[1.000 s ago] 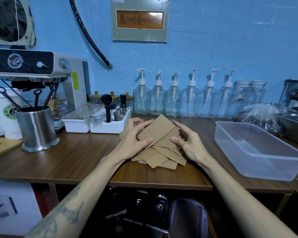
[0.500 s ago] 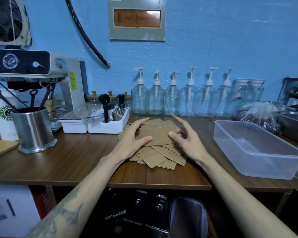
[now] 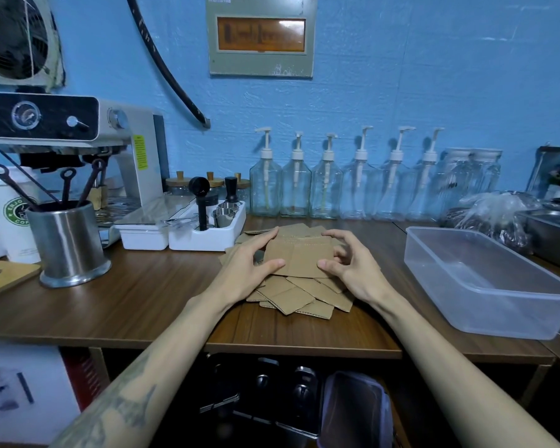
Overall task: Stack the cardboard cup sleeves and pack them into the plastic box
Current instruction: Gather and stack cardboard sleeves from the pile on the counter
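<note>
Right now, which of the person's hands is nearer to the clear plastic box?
Right. The right hand is beside the clear plastic box; the left hand lies beyond the held sleeves.

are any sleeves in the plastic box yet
No, the plastic box holds nothing, and the cardboard sleeves all lie on the counter between the left hand and right hand.

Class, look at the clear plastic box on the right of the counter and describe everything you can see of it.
The plastic box is a rectangular tub of clear, slightly cloudy plastic with rounded corners and a thicker rim. It has no lid on and nothing inside. It sits upright on the wooden counter, right of the cardboard sleeves, apart from both hands. Behind it lies a crumpled plastic bag.
</note>
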Demonstrator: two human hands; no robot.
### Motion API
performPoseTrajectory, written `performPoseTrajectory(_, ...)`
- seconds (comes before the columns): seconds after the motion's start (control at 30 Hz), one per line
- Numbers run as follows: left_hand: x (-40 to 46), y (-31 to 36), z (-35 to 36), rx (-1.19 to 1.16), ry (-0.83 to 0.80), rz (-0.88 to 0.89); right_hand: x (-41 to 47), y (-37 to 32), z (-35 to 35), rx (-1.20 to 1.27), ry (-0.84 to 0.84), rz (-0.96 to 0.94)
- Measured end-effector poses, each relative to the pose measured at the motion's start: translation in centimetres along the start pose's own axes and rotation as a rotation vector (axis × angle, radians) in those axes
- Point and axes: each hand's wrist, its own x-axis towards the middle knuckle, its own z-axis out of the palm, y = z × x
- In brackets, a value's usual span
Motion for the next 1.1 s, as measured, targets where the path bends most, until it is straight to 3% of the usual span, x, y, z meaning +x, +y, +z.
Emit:
performPoseTrajectory(0.13, -0.2, 0.2, -0.3, -0.025, -0.028, -0.027, 0.0, -0.2, 0.1, 0.019, 0.010, 0.011)
performPoseTrajectory(0.23, -0.2, 0.3, -1.6, -0.075, 0.039, -0.061, -0.1, -0.2, 0.1, 0.040, 0.059, 0.022)
performPoseTrajectory(0.4, -0.9, -2.0, -4.4, 0.147, 0.138, -0.106, 0.0, -0.3, 0.1, 0.051, 0.105, 0.020)
performPoseTrajectory(0.53, -1.7, -3.6, -5.5, 0.344, 0.036, -0.266, 0.1, -0.3, 0.2, 0.047, 0.109, 0.037)
performPoseTrajectory(0.7, -2.1, -3.5, -5.5, 0.323, -0.045, -0.334, -0.2, -0.5, 0.2, 0.017, 0.109, 0.038)
performPoseTrajectory(0.93, -2.1, -2.7, -5.9, -0.134, 0.105, -0.323, -0.2, -0.6, 0.2, 0.006, 0.104, 0.028)
performPoseTrajectory(1.1, -2.0, -0.5, -5.7, -0.625, 0.213, -0.287, -0.2, -0.6, 0.2, 0.006, 0.107, 0.034)
